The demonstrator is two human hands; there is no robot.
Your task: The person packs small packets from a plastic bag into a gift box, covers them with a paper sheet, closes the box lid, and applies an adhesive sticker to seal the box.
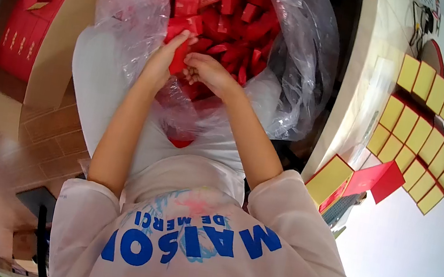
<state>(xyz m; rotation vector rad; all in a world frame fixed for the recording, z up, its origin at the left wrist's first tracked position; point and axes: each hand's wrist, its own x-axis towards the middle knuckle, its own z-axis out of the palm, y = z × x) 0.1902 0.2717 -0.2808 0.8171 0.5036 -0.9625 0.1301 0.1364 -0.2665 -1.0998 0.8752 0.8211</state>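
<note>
A large clear plastic bag [131, 15] full of small red packets [227, 26] lies open across my lap. My left hand [160, 65] is closed at the bag's near left side, its fingers around a red packet [179, 60]. Close beside it, my right hand [210, 72] has its fingers curled inward against that packet's edge. Whatever lies inside the right fingers is hidden.
On the left, an open cardboard box [59, 44] holds red boxes with gold print [16, 40]. Several gold-and-red boxes [415, 122] stand in rows on the white table at right. An open red-and-gold box [354, 182] lies nearer me.
</note>
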